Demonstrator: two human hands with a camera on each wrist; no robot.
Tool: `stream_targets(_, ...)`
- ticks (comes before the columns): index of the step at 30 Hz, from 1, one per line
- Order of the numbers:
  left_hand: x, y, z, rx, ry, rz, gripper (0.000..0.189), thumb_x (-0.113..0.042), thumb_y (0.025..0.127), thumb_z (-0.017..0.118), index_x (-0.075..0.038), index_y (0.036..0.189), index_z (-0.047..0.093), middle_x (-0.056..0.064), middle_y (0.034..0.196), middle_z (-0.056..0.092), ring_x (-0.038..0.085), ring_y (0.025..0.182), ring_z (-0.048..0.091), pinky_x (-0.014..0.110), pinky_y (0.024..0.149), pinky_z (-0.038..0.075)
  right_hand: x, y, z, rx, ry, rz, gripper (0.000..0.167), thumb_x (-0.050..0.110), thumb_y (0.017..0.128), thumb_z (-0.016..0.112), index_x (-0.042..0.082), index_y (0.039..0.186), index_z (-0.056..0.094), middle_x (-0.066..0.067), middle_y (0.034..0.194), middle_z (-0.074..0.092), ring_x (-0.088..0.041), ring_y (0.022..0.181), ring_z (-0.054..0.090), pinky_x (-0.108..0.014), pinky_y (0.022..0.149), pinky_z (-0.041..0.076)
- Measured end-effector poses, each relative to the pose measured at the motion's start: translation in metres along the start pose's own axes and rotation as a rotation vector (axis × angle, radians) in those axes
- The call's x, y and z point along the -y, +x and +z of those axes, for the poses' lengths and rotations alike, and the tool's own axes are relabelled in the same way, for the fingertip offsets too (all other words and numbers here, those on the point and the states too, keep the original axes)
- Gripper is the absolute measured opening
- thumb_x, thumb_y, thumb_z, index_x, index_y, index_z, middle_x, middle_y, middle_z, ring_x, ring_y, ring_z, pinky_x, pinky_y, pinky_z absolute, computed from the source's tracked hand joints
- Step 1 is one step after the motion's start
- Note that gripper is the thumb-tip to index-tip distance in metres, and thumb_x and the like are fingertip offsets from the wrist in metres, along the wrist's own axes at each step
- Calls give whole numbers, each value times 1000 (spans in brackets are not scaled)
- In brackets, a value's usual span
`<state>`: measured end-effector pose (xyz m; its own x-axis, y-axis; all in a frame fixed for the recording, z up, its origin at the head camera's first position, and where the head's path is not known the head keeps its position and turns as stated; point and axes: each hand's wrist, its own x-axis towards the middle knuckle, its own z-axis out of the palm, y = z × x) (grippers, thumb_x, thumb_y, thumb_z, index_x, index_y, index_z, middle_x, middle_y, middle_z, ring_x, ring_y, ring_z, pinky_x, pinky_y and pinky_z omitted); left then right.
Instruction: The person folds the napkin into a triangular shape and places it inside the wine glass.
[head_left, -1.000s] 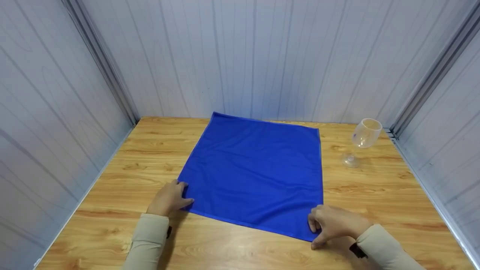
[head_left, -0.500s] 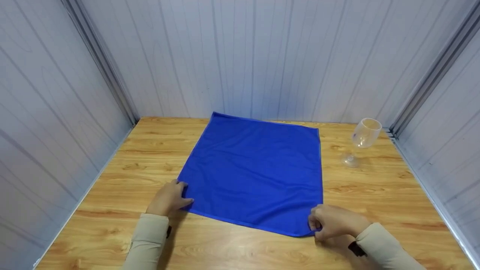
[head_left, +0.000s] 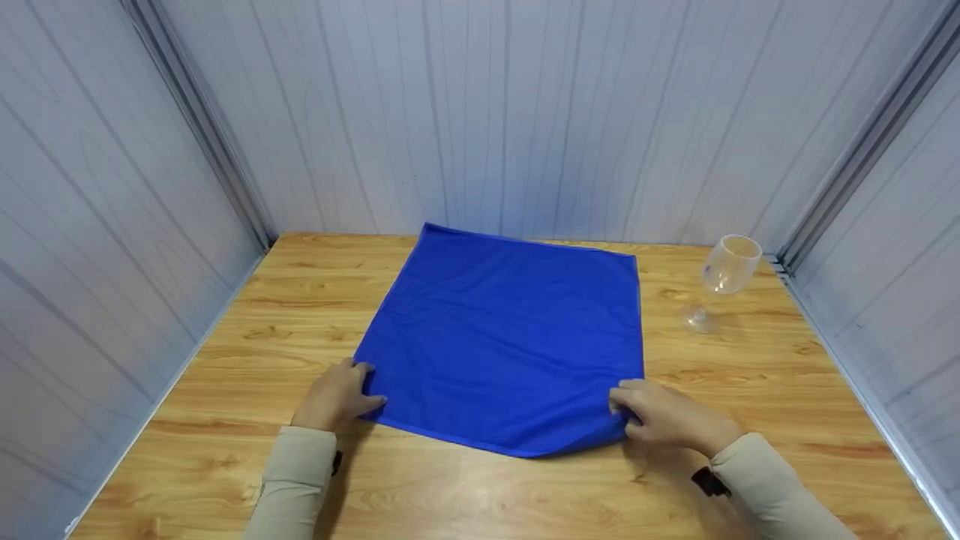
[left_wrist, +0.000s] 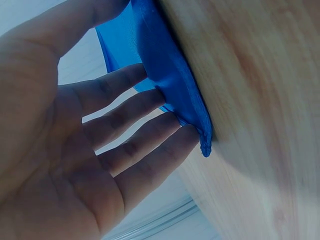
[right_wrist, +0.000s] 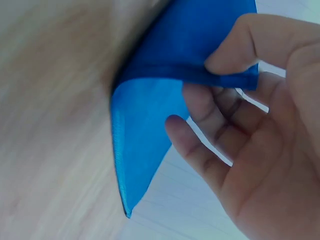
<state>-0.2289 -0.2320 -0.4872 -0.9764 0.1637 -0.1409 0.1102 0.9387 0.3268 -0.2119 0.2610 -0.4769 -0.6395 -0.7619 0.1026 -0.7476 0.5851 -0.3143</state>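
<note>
A square, bright-blue fabric cloth with a hemmed border (head_left: 495,330) lay spread over the middle of the wood-grain tabletop (head_left: 465,495), its far edge near the pale panelled rear wall (head_left: 465,112). The person's left hand (head_left: 334,394) rested at the near-left corner with its fingers extended and spread, fingertips touching the fabric, without clenching it; this contact probably served to keep that corner in position. The person's right hand (head_left: 667,416) grasped the near-right corner, pinching the hem between thumb and fingers. This corner was raised clear of the tabletop, so the adjoining near edge curved upward and the underside was exposed in the right wrist view. A pinch at the hem presumably gave control of the corner while leaving most of the cloth flat. A clear, stemmed wine glass (head_left: 729,266) stood on its base beyond the right hand, apart from the cloth and outside the working area.
</note>
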Motion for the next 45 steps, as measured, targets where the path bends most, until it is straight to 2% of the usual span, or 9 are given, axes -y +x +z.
stream_targets(7, 1, 1, 1, 13, 6, -4, 64, -29, 90, 76, 11, 134, 54, 34, 132, 52, 50, 122, 51, 59, 101, 41, -6, 10, -2, -132, -21, -25, 21, -5, 79, 67, 13, 89, 62, 5, 87, 52, -9, 75, 48, -28, 64, 47)
stream_targets(12, 1, 3, 2, 23, 18, -4, 64, -30, 90, 75, 11, 135, 54, 34, 132, 52, 50, 122, 51, 59, 101, 42, -11, 17, -1, -242, -10, -87, 19, -6, 83, 70, 9, 93, 65, 0, 89, 59, -11, 76, 53, -29, 64, 50)
stream_targets(18, 2, 2, 1, 23, 5, -11, 63, -29, 90, 75, 11, 135, 54, 34, 133, 51, 50, 123, 50, 59, 101, 41, -13, 32, -3, -341, -28, -153, 19, -6, 82, 72, 8, 94, 69, 0, 92, 62, -12, 82, 57, -30, 68, 52)
stream_targets(23, 2, 3, 0, 10, 12, 10, 63, -28, 89, 76, 12, 133, 55, 35, 131, 53, 50, 121, 52, 58, 100, 43, -12, 44, -6, -416, -74, -151, 18, -3, 84, 72, 10, 95, 70, 0, 94, 62, -14, 87, 57, -33, 73, 52)
stream_targets(31, 2, 3, 1, 2, 0, 9, 63, -28, 89, 77, 11, 133, 56, 34, 129, 54, 49, 119, 54, 58, 99, 44, -10, 59, -12, -450, -117, -107, 15, 0, 88, 70, 10, 100, 69, -1, 97, 66, -18, 94, 62, -37, 82, 53)
stream_targets(36, 2, 2, 3, 1, -2, 5, 63, -29, 89, 77, 11, 133, 56, 34, 130, 53, 50, 119, 53, 59, 99, 44, -10, 70, -14, -442, -107, -69, 15, 0, 92, 66, 10, 103, 68, -2, 101, 67, -19, 98, 63, -37, 86, 53)
stream_targets(45, 2, 3, 1, 5, -5, -2, 63, -29, 89, 77, 11, 134, 55, 35, 132, 52, 51, 121, 52, 60, 100, 42, -19, 95, -9, -481, -60, -63, 17, -1, 94, 65, 9, 107, 72, -4, 104, 70, -22, 99, 65, -39, 87, 53)
